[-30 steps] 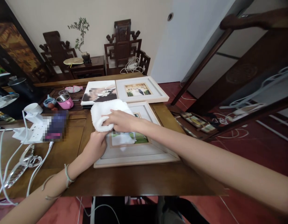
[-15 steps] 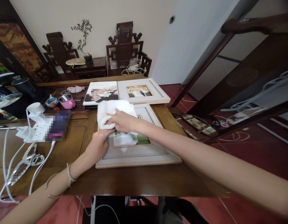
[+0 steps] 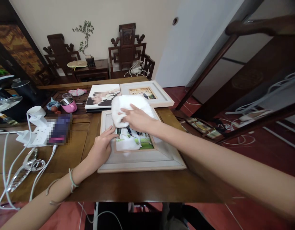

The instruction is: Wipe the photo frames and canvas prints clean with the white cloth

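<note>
My right hand [image 3: 135,118] presses a folded white fluffy towel [image 3: 130,103] onto the upper part of a picture frame [image 3: 142,166], its fingers bent into the cloth. This frame lies flat, with a pale mat around a photo [image 3: 135,142] showing white and green areas. The towel covers the photo's top and overlaps the frame behind. At the near frame's left side, my left hand [image 3: 101,147] grips the rim, thumb and forefinger reaching over the inner border; its other fingers are partly hidden.
Behind lie a second framed photo [image 3: 161,101] and a white-edged photo panel [image 3: 103,92]. Left on the wooden table [image 3: 161,187] are a power strip [image 3: 40,135] with cables, a silvery hair claw [image 3: 26,167], a pink cup [image 3: 69,105] and a black kettle [image 3: 24,89].
My right hand has slid the towel rightward and slightly away across the near frame, uncovering its upper left corner. My left hand's fingers have straightened at the left rim.
</note>
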Available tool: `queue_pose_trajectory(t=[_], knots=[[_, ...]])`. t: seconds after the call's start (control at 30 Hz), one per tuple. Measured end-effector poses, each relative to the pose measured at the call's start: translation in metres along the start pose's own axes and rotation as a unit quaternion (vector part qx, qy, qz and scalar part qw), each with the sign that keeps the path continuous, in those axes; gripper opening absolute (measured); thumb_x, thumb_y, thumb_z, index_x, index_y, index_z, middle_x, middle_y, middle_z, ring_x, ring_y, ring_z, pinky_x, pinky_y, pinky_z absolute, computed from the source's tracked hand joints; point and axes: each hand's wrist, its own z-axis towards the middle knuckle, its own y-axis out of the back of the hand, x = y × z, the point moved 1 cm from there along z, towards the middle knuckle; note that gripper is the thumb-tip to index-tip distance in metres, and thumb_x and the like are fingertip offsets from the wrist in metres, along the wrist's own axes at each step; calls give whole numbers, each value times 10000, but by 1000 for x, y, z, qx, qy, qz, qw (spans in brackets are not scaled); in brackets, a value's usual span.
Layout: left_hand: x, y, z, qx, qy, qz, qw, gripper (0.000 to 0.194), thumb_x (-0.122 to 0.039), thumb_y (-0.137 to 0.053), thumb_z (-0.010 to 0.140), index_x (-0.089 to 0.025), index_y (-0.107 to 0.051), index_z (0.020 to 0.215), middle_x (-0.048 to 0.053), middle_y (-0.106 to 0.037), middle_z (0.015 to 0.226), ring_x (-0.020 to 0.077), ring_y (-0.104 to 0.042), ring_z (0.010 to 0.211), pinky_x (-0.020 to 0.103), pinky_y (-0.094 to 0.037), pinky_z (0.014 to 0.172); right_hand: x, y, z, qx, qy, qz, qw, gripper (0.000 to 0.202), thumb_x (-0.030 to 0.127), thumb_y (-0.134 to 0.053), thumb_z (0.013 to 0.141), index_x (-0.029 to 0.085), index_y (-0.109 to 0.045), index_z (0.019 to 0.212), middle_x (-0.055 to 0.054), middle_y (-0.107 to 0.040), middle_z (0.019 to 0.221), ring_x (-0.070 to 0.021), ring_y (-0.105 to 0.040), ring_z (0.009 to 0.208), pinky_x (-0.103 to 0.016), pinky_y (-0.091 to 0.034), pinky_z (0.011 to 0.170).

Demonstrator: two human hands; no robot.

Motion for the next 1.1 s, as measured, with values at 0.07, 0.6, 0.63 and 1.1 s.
queue_pose_trajectory(t=[0.07,0.6,0.63,1.1], knots=[[0,0,0,-1,-4,-7,1000,582,103,-371,664,-153,-657,1101,124,-565,1357,245,-442,1339,481,-391,1101,-17,3,-22,18,-20,-21,999,445,-39,-480,729,156,-689,1069,-144,-564,1348,-260,-408,1338,-550,-226,1108],[-1,7,5,-36,18,18,999,555,58,-378,719,-142,-605,1186,140,-484,1429,254,-450,1335,482,-373,1116,-26,-12,-127,3,-36,-14,999,618,-97,-425,561,131,-672,1080,-178,-505,1393,-279,-355,1367,-500,-382,1068],[0,7,5,-39,24,24,999,545,45,-384,737,-139,-590,1207,142,-445,1460,260,-426,1352,483,-365,1121,-18,-13,-134,-3,-35,-6,999,608,-92,-436,561,138,-678,1068,-174,-499,1399,-281,-365,1361,-502,-368,1080],[16,-8,-1,-32,31,39,998,641,50,-364,746,-100,-482,1357,167,-476,1432,279,-251,1432,527,-268,1163,-42,-4,-86,18,-50,-107,993,566,-88,-433,681,100,-637,1174,-199,-506,1389,-300,-384,1349,-508,-365,1043]])
